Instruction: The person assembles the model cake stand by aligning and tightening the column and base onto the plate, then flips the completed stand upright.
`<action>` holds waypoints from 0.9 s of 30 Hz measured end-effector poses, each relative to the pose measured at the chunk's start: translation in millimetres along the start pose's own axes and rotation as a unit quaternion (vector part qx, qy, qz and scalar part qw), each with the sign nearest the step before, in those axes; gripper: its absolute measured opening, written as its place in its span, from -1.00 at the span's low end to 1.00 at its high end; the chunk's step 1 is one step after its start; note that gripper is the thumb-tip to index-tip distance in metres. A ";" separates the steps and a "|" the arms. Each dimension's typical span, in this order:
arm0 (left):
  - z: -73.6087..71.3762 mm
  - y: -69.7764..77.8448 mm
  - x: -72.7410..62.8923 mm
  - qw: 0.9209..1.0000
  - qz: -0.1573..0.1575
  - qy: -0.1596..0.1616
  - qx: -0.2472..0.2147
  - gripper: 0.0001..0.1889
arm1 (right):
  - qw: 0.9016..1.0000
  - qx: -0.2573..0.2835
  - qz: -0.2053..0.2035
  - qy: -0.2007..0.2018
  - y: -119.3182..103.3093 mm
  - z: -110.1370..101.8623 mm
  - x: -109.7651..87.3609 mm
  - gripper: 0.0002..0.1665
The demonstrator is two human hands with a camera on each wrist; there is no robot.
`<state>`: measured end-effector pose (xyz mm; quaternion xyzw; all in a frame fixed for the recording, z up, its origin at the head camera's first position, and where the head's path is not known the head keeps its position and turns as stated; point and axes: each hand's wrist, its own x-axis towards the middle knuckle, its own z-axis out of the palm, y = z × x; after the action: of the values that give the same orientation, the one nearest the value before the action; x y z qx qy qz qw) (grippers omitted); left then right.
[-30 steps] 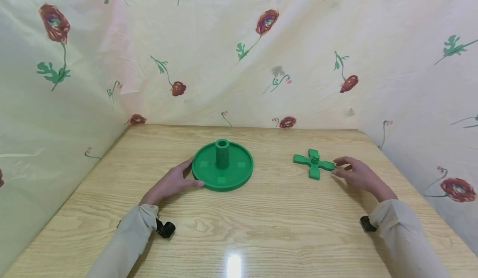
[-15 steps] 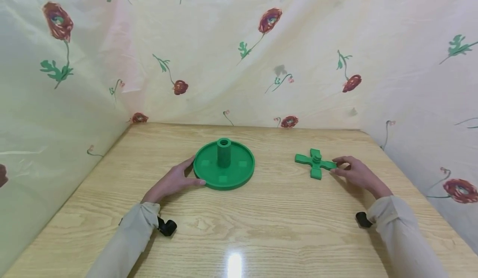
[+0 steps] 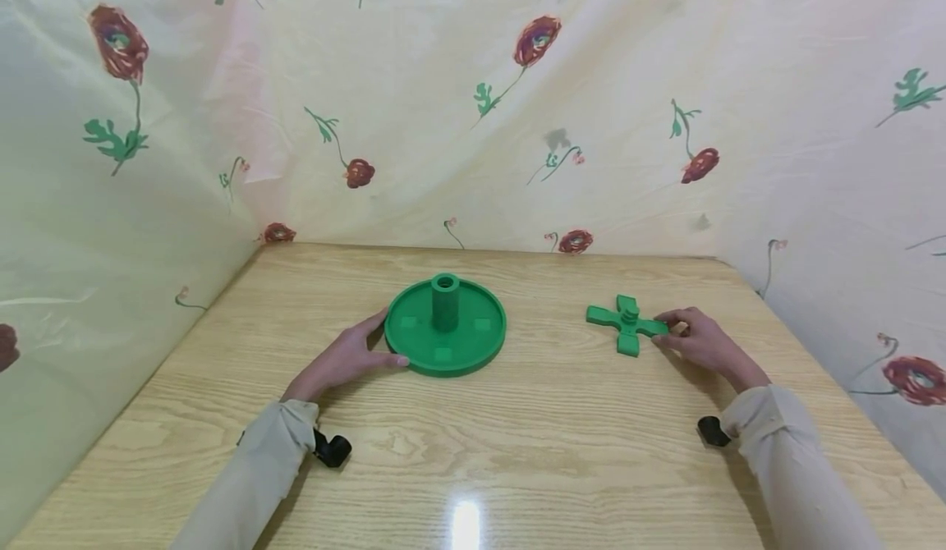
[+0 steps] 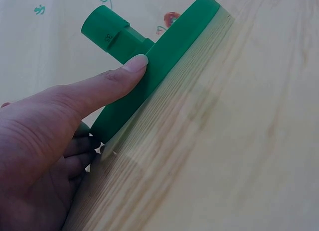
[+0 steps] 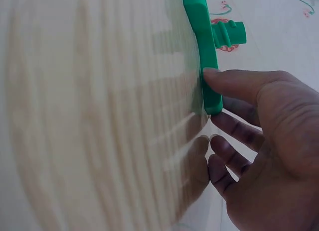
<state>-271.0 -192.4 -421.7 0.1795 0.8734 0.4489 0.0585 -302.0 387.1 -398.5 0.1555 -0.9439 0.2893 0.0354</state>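
A green round base (image 3: 473, 353) with a raised rim and an upright hollow post (image 3: 445, 308) lies flat on the table, left of the middle. My left hand (image 3: 347, 361) holds its left edge, thumb at the near side of the rim and fingers farther round. In the left wrist view the thumb (image 4: 114, 86) lies against the rim's outer wall. To the right rests a green cross-shaped piece (image 3: 628, 343) with a short threaded stud (image 5: 230, 33) standing up from its centre. My right hand (image 3: 702, 343) pinches the end of its right arm between thumb and fingers.
Both things rest on a light wood-grain table (image 3: 517, 451). Flower-patterned sheeting (image 3: 414, 123) rises along the back and both sides. Each wrist carries a small black camera, seen below the left wrist camera (image 3: 334, 451) and the right wrist camera (image 3: 713, 431).
My right hand has come slightly left, and its thumb and fingers have closed on the cross-shaped piece's arm. My left hand stays at the round base. The head view has shifted a little.
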 end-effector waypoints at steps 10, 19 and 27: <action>0.5 2.2 -0.9 1.000 -0.001 0.001 0.003 0.14 | 1.000 -0.007 0.012 -0.002 -4.6 2.1 -3.5 -0.61; 1.1 1.2 -0.7 1.000 0.000 0.001 0.000 0.14 | 1.000 -0.004 0.010 0.024 -16.5 5.5 -5.8 -0.61; 1.1 1.3 -0.5 1.000 -0.003 0.003 0.001 0.15 | 0.996 -0.015 -0.053 0.075 -28.8 10.3 -5.3 -0.71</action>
<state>-269.8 -191.0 -421.4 0.1756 0.8747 0.4480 0.0573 -287.7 360.3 -392.5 0.1825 -0.9333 0.2833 0.1241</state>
